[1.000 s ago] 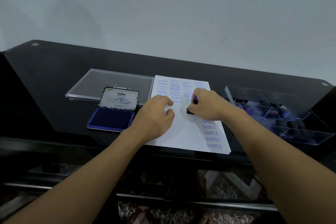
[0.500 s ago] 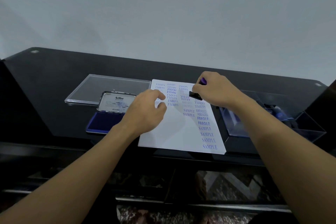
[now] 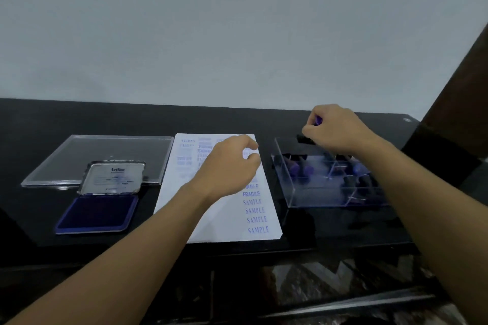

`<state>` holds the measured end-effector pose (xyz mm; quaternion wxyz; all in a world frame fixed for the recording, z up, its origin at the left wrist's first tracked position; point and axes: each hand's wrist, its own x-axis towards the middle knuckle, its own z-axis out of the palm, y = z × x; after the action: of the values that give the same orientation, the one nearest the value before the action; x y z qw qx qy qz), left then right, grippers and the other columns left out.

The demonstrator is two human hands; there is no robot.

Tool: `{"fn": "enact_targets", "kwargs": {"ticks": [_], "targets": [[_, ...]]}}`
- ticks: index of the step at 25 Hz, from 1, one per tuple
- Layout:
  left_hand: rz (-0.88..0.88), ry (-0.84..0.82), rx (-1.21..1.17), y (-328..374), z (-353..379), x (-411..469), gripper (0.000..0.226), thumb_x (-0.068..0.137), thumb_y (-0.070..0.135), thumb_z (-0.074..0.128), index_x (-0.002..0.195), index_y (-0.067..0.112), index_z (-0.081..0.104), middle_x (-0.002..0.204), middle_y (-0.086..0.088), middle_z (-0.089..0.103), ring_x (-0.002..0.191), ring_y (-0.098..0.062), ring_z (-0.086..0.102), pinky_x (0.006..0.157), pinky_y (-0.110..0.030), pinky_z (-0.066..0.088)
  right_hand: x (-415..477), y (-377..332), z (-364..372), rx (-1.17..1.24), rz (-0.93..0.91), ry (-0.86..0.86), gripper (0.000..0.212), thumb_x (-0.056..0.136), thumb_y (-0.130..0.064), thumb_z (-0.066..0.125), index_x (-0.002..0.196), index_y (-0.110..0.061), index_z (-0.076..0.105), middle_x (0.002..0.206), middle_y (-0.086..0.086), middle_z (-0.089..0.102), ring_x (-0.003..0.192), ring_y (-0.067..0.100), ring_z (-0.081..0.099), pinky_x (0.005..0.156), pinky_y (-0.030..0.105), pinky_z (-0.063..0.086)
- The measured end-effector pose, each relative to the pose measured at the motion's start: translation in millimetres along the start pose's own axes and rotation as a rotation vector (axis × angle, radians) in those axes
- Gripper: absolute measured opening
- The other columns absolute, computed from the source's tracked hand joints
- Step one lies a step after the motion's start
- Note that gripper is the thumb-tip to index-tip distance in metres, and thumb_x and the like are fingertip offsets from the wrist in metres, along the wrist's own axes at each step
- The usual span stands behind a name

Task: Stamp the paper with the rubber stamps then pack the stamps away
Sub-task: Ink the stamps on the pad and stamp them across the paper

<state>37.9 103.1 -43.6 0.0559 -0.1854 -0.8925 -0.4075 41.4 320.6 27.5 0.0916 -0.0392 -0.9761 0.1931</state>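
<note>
The right hand (image 3: 336, 130) is raised over the far left corner of the box (image 3: 306, 194), wrist bent down, fingers curled tight round a stamp (image 3: 318, 120); its purple handle pokes out above the knuckles and a dark base shows below the fingertips, held clear of the box rim. The forearm runs in from the lower right, crossing over the box. The left hand (image 3: 228, 166) floats above the upper right part of the paper (image 3: 221, 221), palm down, thumb and fingers loosely curled with nothing in them; I cannot tell whether any fingertip touches the sheet. The paper lies flat on the dark surface (image 3: 34, 119), blue "SAMPLE" and "FRAGILE" prints down its right side and more across the top. The clear box sits just right of the paper, its compartments holding other stamps (image 3: 297, 169), blurred here. Left of the paper is an open ink pad (image 3: 97, 212), its cover tipped back, and behind that a flat clear lid (image 3: 105, 150).
</note>
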Motion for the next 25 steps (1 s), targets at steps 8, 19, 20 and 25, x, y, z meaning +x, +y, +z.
{"fn": "enact_targets", "kwargs": {"ticks": [8, 19, 20, 25], "targets": [[0.027, -0.111, 0.002, 15, 62, 47, 0.039, 0.092, 0.032, 0.05, 0.129, 0.023, 0.054, 0.126, 0.007, 0.056, 0.104, -0.007, 0.051, 0.084, -0.023, 0.039, 30, 54, 28, -0.164, 0.151, -0.056, 0.019, 0.084, -0.032, 0.065, 0.089, -0.014, 0.066, 0.093, 0.006, 0.068, 0.086, 0.027, 0.064, 0.077, 0.041, 0.058], [0.066, -0.065, -0.001, 10, 67, 51, 0.033, 0.093, 0.029, 0.051, 0.126, 0.023, 0.056, 0.114, 0.008, 0.058, 0.099, -0.008, 0.055, 0.082, -0.024, 0.044, 40, 59, 59, -0.16, 0.248, -0.052, 0.015, 0.081, -0.024, 0.064, 0.09, -0.013, 0.069, 0.081, 0.003, 0.066, 0.075, 0.023, 0.063, 0.056, 0.029, 0.046], [0.065, -0.066, 0.002, 11, 67, 51, 0.033, 0.094, 0.029, 0.051, 0.126, 0.023, 0.056, 0.114, 0.008, 0.058, 0.099, -0.008, 0.055, 0.082, -0.024, 0.044, 39, 60, 57, -0.141, 0.247, -0.06, 0.018, 0.08, -0.025, 0.063, 0.09, -0.013, 0.071, 0.081, 0.004, 0.068, 0.076, 0.024, 0.065, 0.059, 0.03, 0.05], [0.073, -0.045, 0.032, 17, 67, 47, 0.033, 0.092, 0.028, 0.052, 0.124, 0.021, 0.057, 0.117, 0.007, 0.058, 0.101, -0.008, 0.053, 0.083, -0.023, 0.041, 25, 66, 31, 0.079, 0.17, -0.037, 0.019, 0.087, -0.023, 0.058, 0.085, -0.015, 0.075, 0.082, 0.0, 0.073, 0.078, 0.017, 0.067, 0.07, 0.03, 0.056]]}}
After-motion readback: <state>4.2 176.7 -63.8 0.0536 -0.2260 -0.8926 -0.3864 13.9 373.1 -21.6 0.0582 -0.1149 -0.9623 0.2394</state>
